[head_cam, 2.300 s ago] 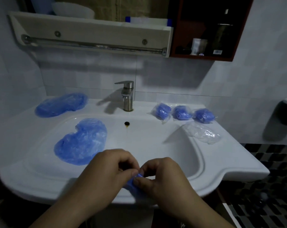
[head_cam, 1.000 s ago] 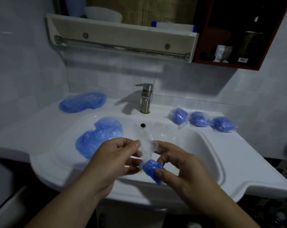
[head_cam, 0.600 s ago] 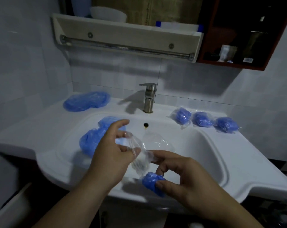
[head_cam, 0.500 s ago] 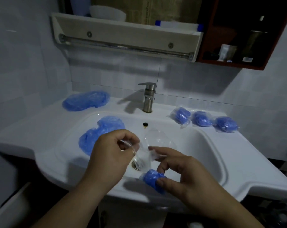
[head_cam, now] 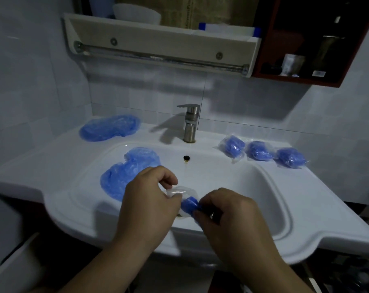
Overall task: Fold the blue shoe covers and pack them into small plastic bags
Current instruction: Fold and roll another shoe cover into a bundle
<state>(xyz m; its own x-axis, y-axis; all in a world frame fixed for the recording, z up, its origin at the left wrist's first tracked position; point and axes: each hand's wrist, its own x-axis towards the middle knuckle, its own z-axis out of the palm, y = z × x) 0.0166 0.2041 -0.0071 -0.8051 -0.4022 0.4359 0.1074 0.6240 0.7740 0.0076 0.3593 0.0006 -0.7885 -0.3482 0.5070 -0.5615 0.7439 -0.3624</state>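
far left, on the counter behind the basin: a flat shoe cover [head_cam: 109,127], unfolded, apparently set aside as stock awaiting its turn; just right of it, on the basin's inner slope, a second flat shoe cover [head_cam: 128,172], nearer the hands and so probably next in line; centre foreground, above the front of the basin: the left hand [head_cam: 149,199], fingers curled, thumb and fingertips pinching the rim of the small plastic bag [head_cam: 179,191], seemingly to hold its mouth spread; touching that mouth, the folded shoe cover [head_cam: 188,205], compressed to a tight blue wad so that it can fit; whether it has entered the bag or only meets the opening cannot be told; the right hand [head_cam: 228,212], fingers curled, pinches the wad from the right, placed to push it leftward into the bag; far right, on the counter: three packed bags [head_cam: 258,150] in a row, well apart from the hands, judged to be finished units laid away from the unfolded stock; surface: a white moulded sink [head_cam: 306,208] with a raised lip, glossy and dry-looking; a steel tap [head_cam: 190,123] stands behind the basin; room: pale tiled wall [head_cam: 264,106]; above, a shelf [head_cam: 158,37] carrying a towel rail [head_cam: 158,58]; upper right, a dark red cabinet [head_cam: 302,79] holding small containers; lighting dim and bluish.
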